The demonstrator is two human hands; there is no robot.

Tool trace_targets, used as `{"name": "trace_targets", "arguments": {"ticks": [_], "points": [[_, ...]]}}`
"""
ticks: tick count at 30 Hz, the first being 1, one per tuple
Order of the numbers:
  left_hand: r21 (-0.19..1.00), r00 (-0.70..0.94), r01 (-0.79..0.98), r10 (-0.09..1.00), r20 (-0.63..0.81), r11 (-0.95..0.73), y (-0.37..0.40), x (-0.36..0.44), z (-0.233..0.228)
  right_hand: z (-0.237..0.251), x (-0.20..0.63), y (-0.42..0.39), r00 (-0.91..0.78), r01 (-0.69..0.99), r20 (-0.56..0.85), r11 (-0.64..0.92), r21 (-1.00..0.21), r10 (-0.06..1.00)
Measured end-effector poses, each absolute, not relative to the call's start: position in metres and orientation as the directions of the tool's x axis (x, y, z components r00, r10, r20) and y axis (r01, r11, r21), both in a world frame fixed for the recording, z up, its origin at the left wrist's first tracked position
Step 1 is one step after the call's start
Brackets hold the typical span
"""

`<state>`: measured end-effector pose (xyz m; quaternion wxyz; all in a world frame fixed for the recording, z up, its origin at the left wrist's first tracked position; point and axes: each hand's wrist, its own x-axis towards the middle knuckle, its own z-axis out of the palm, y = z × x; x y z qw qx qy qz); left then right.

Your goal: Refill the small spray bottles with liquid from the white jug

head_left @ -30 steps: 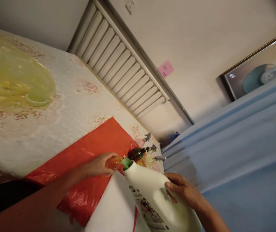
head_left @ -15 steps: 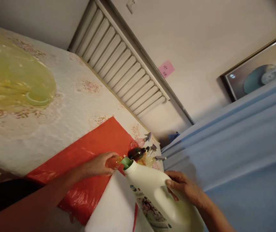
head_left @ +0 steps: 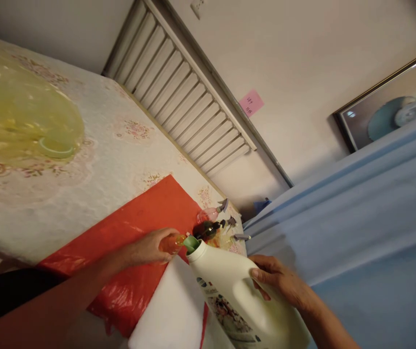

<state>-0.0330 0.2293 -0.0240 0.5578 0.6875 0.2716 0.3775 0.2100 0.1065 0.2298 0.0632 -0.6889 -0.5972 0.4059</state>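
My right hand (head_left: 279, 283) grips the handle side of a large white detergent jug (head_left: 230, 295), tilted so its green spout (head_left: 190, 244) points at a small orange bottle (head_left: 171, 244). My left hand (head_left: 150, 248) is wrapped around that small bottle, holding it on the red plastic sheet (head_left: 138, 228). The spout tip sits right at the small bottle's mouth. Whether liquid flows cannot be seen.
Three small spray bottles, pink (head_left: 210, 213), dark (head_left: 208, 230) and clear (head_left: 230, 240), stand behind the hands. A white block (head_left: 168, 315) lies below the jug. A yellow-green plastic cover (head_left: 19, 123) sits on the floral tablecloth (head_left: 95, 160). A blue curtain (head_left: 357, 218) hangs at the right.
The jug's rear end has dropped slightly lower in view with my right hand; my left hand and the small bottle stay put.
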Motion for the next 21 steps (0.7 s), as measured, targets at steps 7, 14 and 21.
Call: {"name": "trace_targets", "arguments": {"ticks": [7, 14, 21], "points": [[0.962, 0.564, -0.083, 0.784, 0.26, -0.26, 0.23, -0.032, -0.025, 0.233, 0.209, 0.108, -0.055, 0.801, -0.484, -0.251, -0.544, 0.873], [0.966, 0.556, -0.053, 0.796, 0.238, -0.252, 0.229, -0.032, -0.024, 0.233, 0.208, 0.109, -0.062, 0.792, -0.488, -0.254, -0.554, 0.871], [0.97, 0.581, -0.023, 0.787, 0.209, -0.241, 0.228, -0.036, -0.016, 0.236, 0.206, 0.11, -0.049, 0.806, -0.489, -0.254, -0.535, 0.871]]}}
